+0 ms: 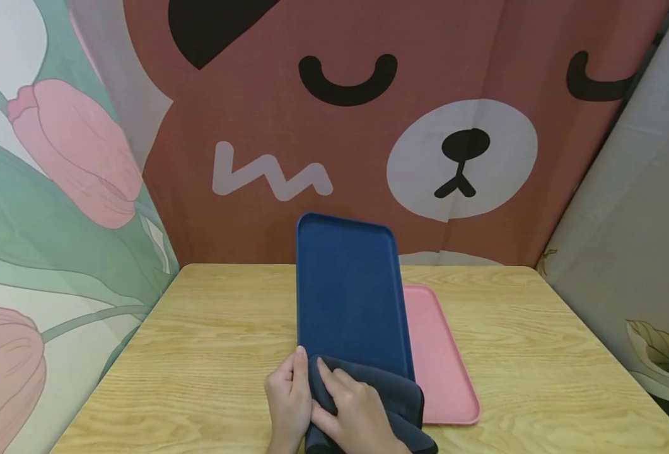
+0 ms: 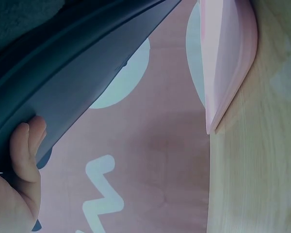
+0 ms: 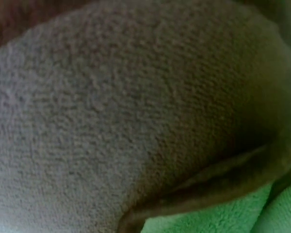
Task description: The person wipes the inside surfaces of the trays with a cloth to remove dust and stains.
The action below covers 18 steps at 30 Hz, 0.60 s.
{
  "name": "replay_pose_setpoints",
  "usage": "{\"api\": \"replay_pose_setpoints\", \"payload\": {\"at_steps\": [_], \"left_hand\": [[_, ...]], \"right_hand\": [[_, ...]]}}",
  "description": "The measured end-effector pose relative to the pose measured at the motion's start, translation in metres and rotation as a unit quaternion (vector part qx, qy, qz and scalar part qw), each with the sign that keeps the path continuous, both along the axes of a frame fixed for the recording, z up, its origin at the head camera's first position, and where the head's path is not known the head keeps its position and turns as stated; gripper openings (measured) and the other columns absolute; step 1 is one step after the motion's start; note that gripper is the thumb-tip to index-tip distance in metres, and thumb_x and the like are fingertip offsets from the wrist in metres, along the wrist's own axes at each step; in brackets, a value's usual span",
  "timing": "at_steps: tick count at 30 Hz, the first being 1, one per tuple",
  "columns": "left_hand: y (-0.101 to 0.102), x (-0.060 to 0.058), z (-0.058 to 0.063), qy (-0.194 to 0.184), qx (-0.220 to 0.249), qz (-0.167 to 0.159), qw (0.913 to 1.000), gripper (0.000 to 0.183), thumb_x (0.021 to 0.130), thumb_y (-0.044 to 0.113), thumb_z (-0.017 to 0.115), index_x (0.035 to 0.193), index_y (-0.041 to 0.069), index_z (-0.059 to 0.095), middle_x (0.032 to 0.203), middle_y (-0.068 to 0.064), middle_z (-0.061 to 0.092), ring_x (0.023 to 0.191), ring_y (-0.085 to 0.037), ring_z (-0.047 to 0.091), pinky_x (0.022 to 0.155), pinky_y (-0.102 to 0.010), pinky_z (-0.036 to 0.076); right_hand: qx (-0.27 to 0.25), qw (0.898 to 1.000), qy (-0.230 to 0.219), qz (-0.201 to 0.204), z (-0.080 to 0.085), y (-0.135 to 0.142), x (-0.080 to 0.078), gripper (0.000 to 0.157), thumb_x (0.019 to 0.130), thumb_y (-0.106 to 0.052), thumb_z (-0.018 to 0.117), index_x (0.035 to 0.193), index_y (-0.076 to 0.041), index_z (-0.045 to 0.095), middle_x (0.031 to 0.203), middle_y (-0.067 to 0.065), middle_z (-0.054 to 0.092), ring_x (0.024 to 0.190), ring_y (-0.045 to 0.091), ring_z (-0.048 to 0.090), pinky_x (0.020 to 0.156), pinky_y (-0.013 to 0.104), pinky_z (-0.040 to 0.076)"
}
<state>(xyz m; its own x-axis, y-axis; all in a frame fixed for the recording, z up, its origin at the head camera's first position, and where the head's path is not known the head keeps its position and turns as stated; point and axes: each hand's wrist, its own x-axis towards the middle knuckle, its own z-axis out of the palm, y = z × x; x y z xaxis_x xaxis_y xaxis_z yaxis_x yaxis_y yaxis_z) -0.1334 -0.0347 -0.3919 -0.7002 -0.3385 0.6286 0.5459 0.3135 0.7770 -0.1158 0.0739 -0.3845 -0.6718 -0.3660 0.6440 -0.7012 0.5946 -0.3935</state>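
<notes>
In the head view my left hand point(image 1: 289, 394) grips the near left edge of a dark blue rectangular tray point(image 1: 351, 290), thumb along the rim. The left wrist view shows fingers point(image 2: 26, 150) bent against the tray's underside point(image 2: 82, 90); the tray is held up at a tilt. My right hand point(image 1: 357, 407) holds a dark grey cloth point(image 1: 396, 388) against the near end of the tray's face. That cloth point(image 3: 111, 107) fills most of the right wrist view, hiding the right hand there. Its dark-edged folds hang past the tray's right side.
A pink tray point(image 1: 442, 366) lies on the wooden table point(image 1: 209, 353), partly hidden behind the blue one. Green fuzzy fabric point(image 3: 208, 213) appears below the cloth's edge. A bear-print curtain point(image 1: 243, 113) hangs behind the table, with printed curtains at both sides.
</notes>
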Motion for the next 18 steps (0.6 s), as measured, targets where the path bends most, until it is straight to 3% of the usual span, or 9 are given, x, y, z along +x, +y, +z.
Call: {"api": "replay_pose_setpoints", "payload": {"at_steps": [8, 18], "left_hand": [[-0.0015, -0.0004, -0.0034, -0.024, 0.008, 0.002, 0.9997, 0.045, 0.090, -0.003, 0.048, 0.049, 0.009, 0.033, 0.045, 0.012, 0.027, 0.037, 0.006, 0.024, 0.030, -0.015, 0.022], [-0.0015, -0.0017, -0.0012, -0.009, -0.005, 0.012, 0.9999, 0.045, 0.088, -0.007, 0.048, 0.049, 0.008, 0.032, 0.044, 0.010, 0.028, 0.038, 0.007, 0.024, 0.031, -0.014, 0.022]], "right_hand": [[0.007, 0.999, 0.029, 0.020, -0.0032, -0.0022, 0.0014, 0.038, 0.081, -0.019, 0.064, 0.111, 0.003, 0.059, 0.062, -0.005, 0.045, 0.045, -0.005, 0.028, 0.042, 0.007, 0.026], [0.009, 0.999, 0.021, 0.031, -0.0003, -0.0006, 0.0003, 0.039, 0.080, -0.018, 0.065, 0.111, 0.004, 0.059, 0.063, -0.004, 0.046, 0.045, -0.005, 0.029, 0.043, 0.007, 0.027]]}}
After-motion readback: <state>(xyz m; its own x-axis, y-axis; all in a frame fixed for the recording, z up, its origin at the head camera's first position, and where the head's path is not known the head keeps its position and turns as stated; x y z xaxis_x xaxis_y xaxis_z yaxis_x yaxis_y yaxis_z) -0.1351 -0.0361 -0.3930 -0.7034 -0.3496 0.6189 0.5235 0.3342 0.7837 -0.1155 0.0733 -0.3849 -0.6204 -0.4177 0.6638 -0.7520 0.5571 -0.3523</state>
